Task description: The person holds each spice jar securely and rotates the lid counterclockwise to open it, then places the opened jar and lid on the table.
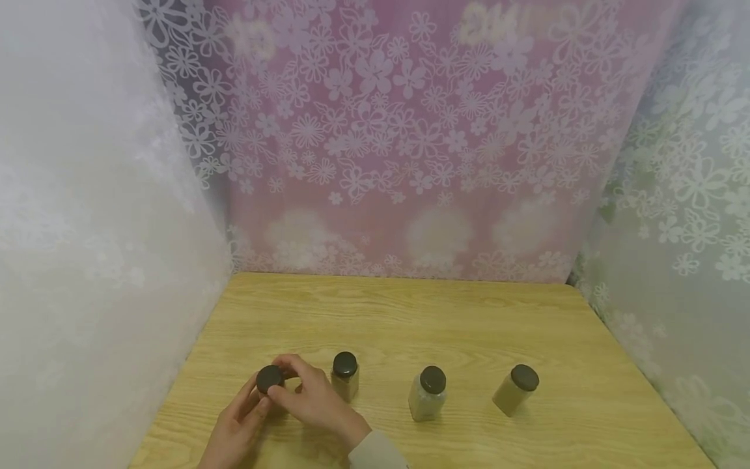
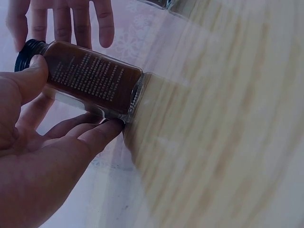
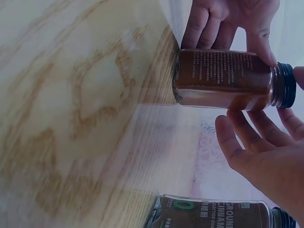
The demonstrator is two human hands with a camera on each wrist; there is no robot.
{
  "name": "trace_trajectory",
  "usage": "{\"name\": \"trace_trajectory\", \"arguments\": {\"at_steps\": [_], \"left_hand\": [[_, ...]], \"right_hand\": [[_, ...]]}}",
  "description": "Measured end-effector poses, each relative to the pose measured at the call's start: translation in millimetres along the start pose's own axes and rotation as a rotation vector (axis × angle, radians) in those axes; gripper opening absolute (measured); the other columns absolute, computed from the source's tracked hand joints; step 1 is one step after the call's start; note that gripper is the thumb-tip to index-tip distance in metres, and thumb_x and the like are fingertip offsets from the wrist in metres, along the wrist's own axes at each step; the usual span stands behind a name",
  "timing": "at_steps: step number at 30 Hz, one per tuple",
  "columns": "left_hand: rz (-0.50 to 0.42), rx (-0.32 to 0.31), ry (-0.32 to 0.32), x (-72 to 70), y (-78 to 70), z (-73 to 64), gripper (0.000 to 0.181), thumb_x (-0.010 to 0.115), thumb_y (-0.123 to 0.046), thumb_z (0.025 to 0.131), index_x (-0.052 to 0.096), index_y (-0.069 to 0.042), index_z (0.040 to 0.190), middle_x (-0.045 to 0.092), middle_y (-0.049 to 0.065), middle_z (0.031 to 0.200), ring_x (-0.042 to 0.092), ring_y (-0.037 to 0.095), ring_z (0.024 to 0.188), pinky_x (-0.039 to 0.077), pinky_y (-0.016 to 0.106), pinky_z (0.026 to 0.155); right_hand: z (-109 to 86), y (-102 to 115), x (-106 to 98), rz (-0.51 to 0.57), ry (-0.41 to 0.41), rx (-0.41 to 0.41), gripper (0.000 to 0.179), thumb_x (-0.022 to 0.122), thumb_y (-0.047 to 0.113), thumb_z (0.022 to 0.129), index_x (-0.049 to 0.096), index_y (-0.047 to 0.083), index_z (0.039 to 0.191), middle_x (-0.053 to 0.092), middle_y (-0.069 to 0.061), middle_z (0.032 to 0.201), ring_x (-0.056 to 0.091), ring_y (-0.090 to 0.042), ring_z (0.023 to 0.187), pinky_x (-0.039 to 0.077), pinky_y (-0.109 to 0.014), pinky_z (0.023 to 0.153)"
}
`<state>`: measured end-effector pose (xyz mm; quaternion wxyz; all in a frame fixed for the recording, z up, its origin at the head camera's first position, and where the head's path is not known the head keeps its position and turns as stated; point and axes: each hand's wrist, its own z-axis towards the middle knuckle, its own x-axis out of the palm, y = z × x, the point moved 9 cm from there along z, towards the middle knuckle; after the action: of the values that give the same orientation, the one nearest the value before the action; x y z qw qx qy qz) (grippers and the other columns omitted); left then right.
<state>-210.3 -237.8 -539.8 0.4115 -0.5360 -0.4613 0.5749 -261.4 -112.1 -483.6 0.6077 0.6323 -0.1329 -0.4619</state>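
At seven o'clock in head view, left hand (image 1: 231, 426) grips glass spice jar (image 2: 90, 76); right hand (image 1: 313, 397) pinches cap (image 1: 270, 378). Probably stiff, fragile: hold body (image 3: 223, 78).

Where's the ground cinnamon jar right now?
In the right wrist view, the ground cinnamon jar is at the bottom edge, right of centre and partly cut off, below the right hand and the reddish-brown jar in the picture.
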Motion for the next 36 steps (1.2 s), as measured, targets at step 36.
{"name": "trace_trajectory", "arguments": {"at_steps": [36], "left_hand": [[0.009,0.026,0.003,0.1,0.0,0.9,0.063,0.058,-0.024,0.102,0.030,-0.009,0.156,0.040,0.028,0.151,0.042,0.045,0.136,0.051,0.025,0.099]], "right_hand": [[-0.9,-2.4,1.6,-0.034,-0.021,0.038,0.057,0.065,0.049,0.094,0.036,0.028,0.139,0.056,0.004,0.136,0.055,-0.011,0.122,0.052,-0.035,0.094]]}}
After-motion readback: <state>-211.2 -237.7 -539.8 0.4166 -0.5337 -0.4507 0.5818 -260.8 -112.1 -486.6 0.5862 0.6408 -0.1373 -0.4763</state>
